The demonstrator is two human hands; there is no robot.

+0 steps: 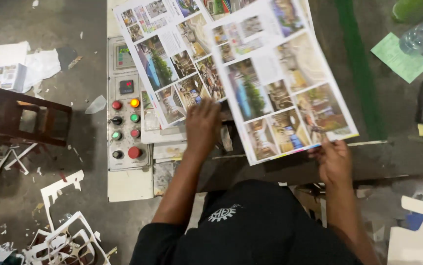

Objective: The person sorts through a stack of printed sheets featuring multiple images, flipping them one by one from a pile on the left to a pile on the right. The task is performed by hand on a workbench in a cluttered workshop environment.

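Observation:
My right hand (334, 159) pinches the lower right corner of a large glossy printed sheet (282, 83) covered in colour photos of rooms and pools, held lifted and tilted. My left hand (202, 125) rests fingers-down on the lower edge of a second, similar printed sheet (169, 59) lying to the left, partly under the lifted one. More sheets are stacked beneath it (164, 135).
A grey control panel (125, 105) with red, green and amber buttons sits left of the sheets. A dark wooden stool (20, 118) stands further left. White paper offcuts (66, 235) litter the floor. A plastic bottle (422, 34) and green paper (400, 59) lie at right.

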